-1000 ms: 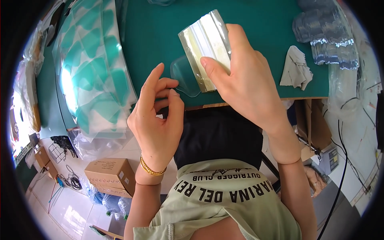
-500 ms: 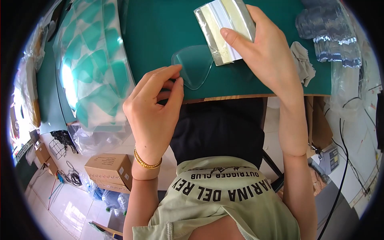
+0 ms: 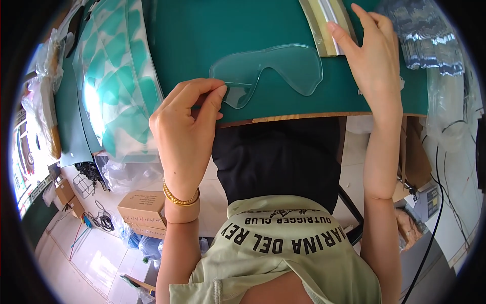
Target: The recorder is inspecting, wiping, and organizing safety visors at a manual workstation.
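Observation:
A clear one-piece goggle lens (image 3: 298, 63) lies on the green tabletop, its nose notch facing me. With thumb and forefinger closed, my left hand (image 3: 185, 119) pinches at the lens's lower left edge. A thin pale line crosses the lens near those fingertips. Up and to the right is a flat pale-yellow block with a white strip (image 3: 324, 23) along it, wrapped in shiny clear film and partly cut off by the picture's top. My right hand (image 3: 374, 66) is beside this block, fingers spread, the thumb over or against its right part.
A stack of clear film sheets (image 3: 116, 76) with lens-shaped patches covers the table's left side. Clear plastic pieces (image 3: 425, 38) are piled at the right. A crumpled pale cloth (image 3: 401, 83) shows behind my right wrist. The table's wooden edge (image 3: 304, 117) runs before me; cardboard boxes (image 3: 142, 210) stand lower left.
My right hand has moved right and up, its fingers loosening from the wrapped block, which now sits farther right. The whole lens is uncovered. My left hand stays at its left edge.

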`<state>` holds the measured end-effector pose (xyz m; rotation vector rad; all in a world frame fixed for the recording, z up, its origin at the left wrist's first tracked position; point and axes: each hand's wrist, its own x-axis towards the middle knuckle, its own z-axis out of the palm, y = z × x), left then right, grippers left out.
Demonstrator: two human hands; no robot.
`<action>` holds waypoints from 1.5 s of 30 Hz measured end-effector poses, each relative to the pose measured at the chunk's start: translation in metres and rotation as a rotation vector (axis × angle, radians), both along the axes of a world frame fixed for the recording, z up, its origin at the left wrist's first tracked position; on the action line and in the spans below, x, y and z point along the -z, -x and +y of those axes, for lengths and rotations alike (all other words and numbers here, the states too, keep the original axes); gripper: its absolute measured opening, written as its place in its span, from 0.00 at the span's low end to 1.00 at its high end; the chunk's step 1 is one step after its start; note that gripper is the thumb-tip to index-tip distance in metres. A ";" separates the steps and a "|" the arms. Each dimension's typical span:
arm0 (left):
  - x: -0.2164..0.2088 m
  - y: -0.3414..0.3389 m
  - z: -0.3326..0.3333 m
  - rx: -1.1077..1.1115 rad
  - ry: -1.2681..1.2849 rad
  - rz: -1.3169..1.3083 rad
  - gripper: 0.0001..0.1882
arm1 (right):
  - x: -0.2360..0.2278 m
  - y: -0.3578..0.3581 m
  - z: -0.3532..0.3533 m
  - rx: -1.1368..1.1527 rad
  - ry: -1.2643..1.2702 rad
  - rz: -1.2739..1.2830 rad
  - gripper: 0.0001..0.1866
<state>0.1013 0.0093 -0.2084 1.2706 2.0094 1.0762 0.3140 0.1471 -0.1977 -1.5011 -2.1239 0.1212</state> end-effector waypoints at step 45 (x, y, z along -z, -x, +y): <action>0.014 0.003 0.003 -0.054 -0.018 -0.087 0.05 | -0.005 0.047 0.000 -0.877 0.617 0.031 0.18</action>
